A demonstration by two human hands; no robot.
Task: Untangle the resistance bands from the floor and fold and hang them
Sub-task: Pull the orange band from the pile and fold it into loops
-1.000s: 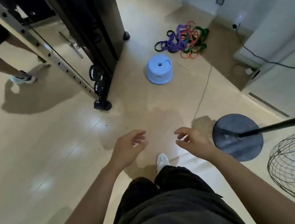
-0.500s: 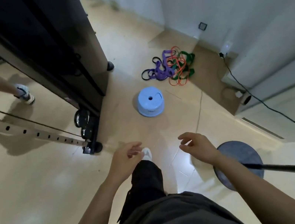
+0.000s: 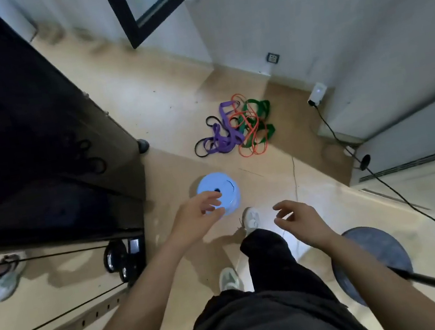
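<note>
I see my left hand [image 3: 196,220] held forward, back up, fingers loosely curled and holding nothing. My right hand [image 3: 302,221] is in the same pose, relaxed and empty. The tangled pile of purple, green, orange and black rubber resistance bands [image 3: 233,130] lies on the floor well ahead of both hands, beyond the round light-blue plastic stool [image 3: 225,186] at the left fingertips.

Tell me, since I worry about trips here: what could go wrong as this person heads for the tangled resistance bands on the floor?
1. The light blue round plastic stool stands on the floor between the feet and the tangled coloured resistance bands; a foot could catch it.
2. The black power cable trails across the floor on the right, a possible snag.
3. The bands look interlaced, so pulling one alone may tighten the tangle.
</note>
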